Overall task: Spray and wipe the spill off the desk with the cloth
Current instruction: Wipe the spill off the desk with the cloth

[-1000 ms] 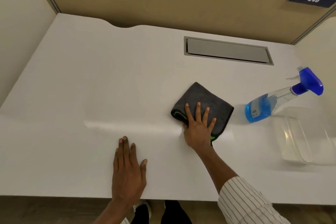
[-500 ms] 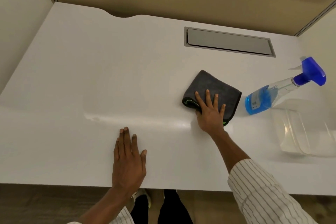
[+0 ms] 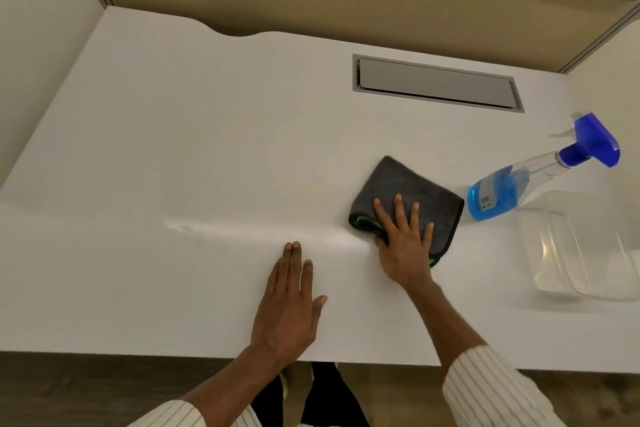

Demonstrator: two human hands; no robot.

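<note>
A folded dark grey cloth (image 3: 412,191) with a green edge lies on the white desk (image 3: 207,149), right of centre. My right hand (image 3: 405,239) presses flat on the cloth's near half, fingers spread. A wet streak (image 3: 242,229) runs left from the cloth across the desk. My left hand (image 3: 291,302) rests flat on the desk near the front edge, holding nothing. A clear spray bottle (image 3: 519,184) with blue liquid and a blue trigger head stands tilted in view just right of the cloth.
A clear plastic container (image 3: 588,253) sits at the right, in front of the bottle. A grey cable hatch (image 3: 436,83) is set into the desk at the back. Partition walls close the back and both sides; a sign reads 248.
My right hand slid the cloth to the right, nearer the bottle, leaving the wet streak behind it. My left hand stays flat on the desk near the front edge.
</note>
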